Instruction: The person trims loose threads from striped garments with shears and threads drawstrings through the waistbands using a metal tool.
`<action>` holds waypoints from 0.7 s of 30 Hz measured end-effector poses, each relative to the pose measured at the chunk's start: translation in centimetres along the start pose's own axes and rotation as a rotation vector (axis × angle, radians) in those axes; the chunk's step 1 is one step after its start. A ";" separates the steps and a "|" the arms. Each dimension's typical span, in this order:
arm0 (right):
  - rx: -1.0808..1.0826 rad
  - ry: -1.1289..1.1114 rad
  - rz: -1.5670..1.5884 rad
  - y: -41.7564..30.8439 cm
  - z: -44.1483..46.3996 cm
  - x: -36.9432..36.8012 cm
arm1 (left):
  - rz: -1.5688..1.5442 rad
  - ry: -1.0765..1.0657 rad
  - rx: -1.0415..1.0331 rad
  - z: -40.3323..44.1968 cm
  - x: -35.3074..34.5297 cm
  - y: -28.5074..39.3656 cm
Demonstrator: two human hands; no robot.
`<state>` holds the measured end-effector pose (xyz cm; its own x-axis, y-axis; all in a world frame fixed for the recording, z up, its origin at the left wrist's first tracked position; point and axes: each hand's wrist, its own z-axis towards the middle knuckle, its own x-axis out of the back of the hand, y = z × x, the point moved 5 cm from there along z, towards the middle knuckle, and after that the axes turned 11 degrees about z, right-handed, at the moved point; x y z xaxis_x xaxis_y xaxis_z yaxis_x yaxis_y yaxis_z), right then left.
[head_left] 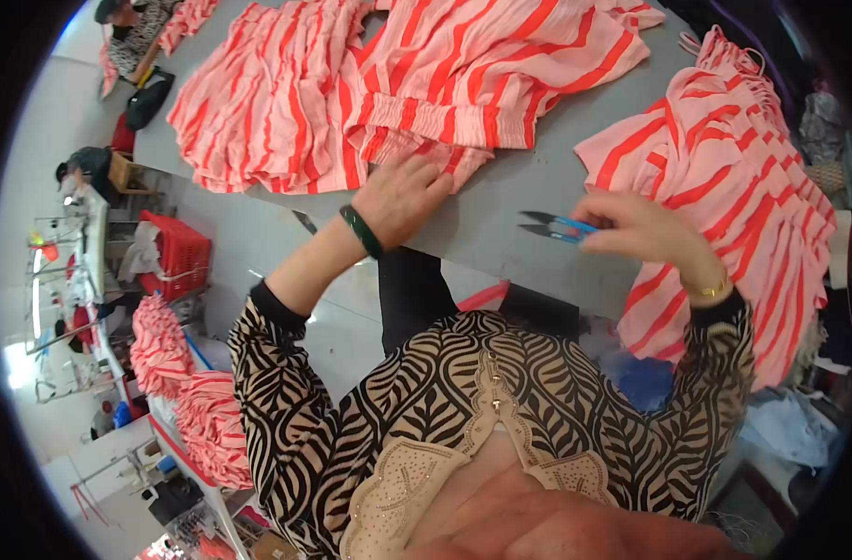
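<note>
A pink garment with red stripes [444, 56] lies bunched over the grey table [500, 205], its gathered band near the front edge. My left hand [402, 201], with a dark green bangle at the wrist, rests on the garment's lower edge, fingers curled onto the cloth. Blue-handled thread snips [566, 227] are in my right hand [631, 227], held over the table with their dark blades apart and pointing left. To the right of that hand, more striped garments [725, 177] are heaped at the table's right side.
At the left stand a red plastic basket [178, 254] and piles of striped cloth [206, 420]. Another person [141, 33] is at the upper left, beside more striped fabric. Light blue cloth [790, 425] lies at the lower right. The table's front edge runs close to my body.
</note>
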<state>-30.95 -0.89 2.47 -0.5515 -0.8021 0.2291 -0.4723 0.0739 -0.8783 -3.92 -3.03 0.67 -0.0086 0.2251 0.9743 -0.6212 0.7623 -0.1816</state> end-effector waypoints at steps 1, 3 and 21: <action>0.033 0.108 0.195 0.9 -2.3 -0.2 | -0.167 0.120 0.032 -0.3 0.1 1.1; 0.116 0.345 0.612 1.4 -5.0 -5.1 | -0.346 0.124 0.066 -4.5 1.3 1.0; 0.640 1.227 -0.847 -6.5 10.8 5.2 | -0.061 0.414 0.615 -2.2 -1.3 -9.9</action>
<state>-23.33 -11.98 4.79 -0.6319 0.4711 0.6154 -0.7348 -0.6167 -0.2824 3.97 -9.55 0.87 0.2610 0.4959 0.8282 -0.9385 0.3313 0.0973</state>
